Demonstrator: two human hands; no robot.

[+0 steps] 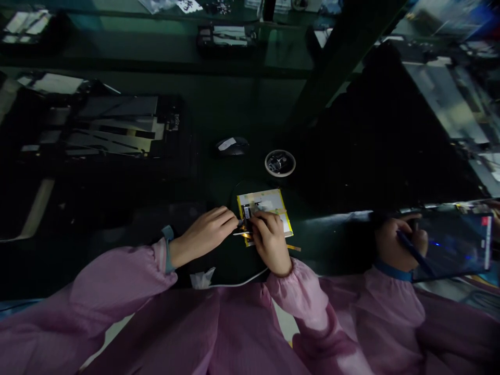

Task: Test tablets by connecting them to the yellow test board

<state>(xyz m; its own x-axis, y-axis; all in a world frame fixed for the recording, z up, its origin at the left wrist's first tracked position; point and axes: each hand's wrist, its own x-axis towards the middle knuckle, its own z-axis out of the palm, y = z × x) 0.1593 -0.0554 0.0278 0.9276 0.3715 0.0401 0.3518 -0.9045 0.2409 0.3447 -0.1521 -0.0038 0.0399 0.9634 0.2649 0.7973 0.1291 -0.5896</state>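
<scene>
A flat white panel with yellow edges [287,221] lies on the dark bench in front of me. Near its left edge is a small dark strip with a white label [247,212], and an orange flat cable [294,248] sticks out at its lower right. My left hand [207,232] comes in from the left, fingers pinched at the panel's lower left edge. Over the panel, my right hand [270,239] is closed too, fingertips beside the dark strip. What either pinch holds is too small and hidden to make out.
Beyond the panel are a round dish [266,167] of small dark parts and a computer mouse [236,148]. Stacked flat panels [117,125] stand left; a large black box [375,130] stands right. A co-worker's hand [394,242] holds a pen over a screen [457,245]. A white cable [246,282] runs along the front.
</scene>
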